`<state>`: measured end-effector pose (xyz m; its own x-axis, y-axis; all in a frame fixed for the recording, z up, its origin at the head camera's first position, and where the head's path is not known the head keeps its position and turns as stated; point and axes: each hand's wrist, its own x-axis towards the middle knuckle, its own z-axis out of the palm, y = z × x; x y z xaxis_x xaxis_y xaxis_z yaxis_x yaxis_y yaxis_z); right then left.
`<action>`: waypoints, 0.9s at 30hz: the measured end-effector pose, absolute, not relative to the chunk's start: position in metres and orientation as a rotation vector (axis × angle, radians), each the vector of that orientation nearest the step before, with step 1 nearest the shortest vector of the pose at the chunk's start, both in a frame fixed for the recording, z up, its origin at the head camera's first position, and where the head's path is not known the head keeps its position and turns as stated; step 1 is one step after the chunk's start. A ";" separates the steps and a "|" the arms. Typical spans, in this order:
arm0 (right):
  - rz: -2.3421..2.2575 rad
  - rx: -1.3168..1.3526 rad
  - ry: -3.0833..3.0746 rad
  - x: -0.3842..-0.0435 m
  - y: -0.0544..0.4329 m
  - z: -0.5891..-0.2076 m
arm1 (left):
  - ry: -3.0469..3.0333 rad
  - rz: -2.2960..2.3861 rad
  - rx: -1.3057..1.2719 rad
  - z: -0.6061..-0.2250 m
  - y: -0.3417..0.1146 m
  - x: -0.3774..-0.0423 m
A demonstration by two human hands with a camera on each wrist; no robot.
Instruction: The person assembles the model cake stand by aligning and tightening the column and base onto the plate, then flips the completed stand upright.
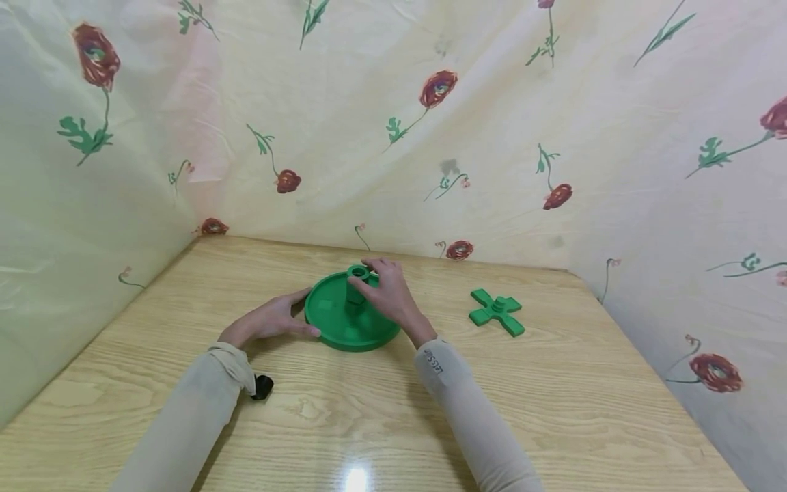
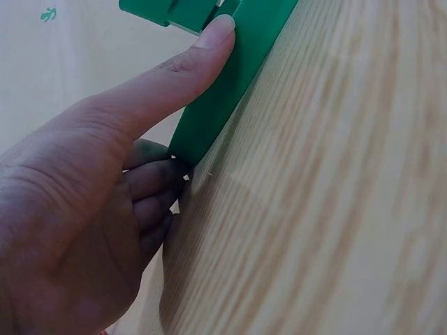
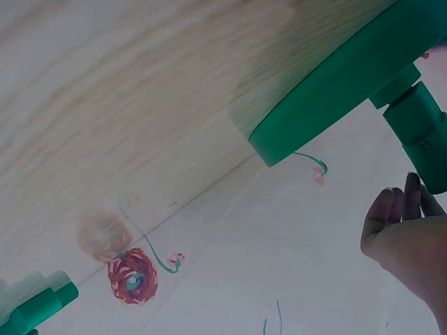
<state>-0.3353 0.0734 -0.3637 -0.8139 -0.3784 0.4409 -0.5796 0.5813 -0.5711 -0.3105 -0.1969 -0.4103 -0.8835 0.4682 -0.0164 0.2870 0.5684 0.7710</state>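
A round green disc with a raised rim (image 1: 328, 324) lies on the wooden table. From its middle rises a green hollow post (image 1: 355, 295), marked 33 in the right wrist view. My left hand (image 1: 273, 320) holds the disc's left side, with the thumb on the front of the rim and the fingers farther round the edge. At the post's top, my right hand (image 1: 391, 294) grips with the thumb in front and fingers behind. The right wrist view shows the fingertips beside the post's end (image 3: 424, 150); the thumb is hidden there.
A green cross-shaped piece (image 1: 496, 311) with a short central peg lies to the right of the disc. By the left sleeve is a small black object (image 1: 263, 387). Flower-patterned sheeting (image 1: 369, 137) encloses the table's back and sides.
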 end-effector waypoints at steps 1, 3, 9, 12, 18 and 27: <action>1.062 0.787 -2.545 -0.335 0.074 -0.364 | 2.581 1.213 0.633 -0.410 -0.197 -0.311; 1.069 0.789 -2.546 -0.335 0.074 -0.364 | 2.582 1.210 0.637 -0.411 -0.197 -0.311; 1.092 0.852 -2.529 -0.336 0.076 -0.365 | 2.586 1.202 0.639 -0.411 -0.197 -0.311; 1.098 0.868 -2.519 -0.337 0.076 -0.366 | 2.582 1.207 0.635 -0.411 -0.197 -0.311; 1.082 0.829 -2.528 -0.336 0.074 -0.367 | 2.587 1.204 0.627 -0.412 -0.197 -0.310; 1.084 0.849 -2.528 -0.337 0.075 -0.368 | 2.592 1.199 0.622 -0.411 -0.197 -0.310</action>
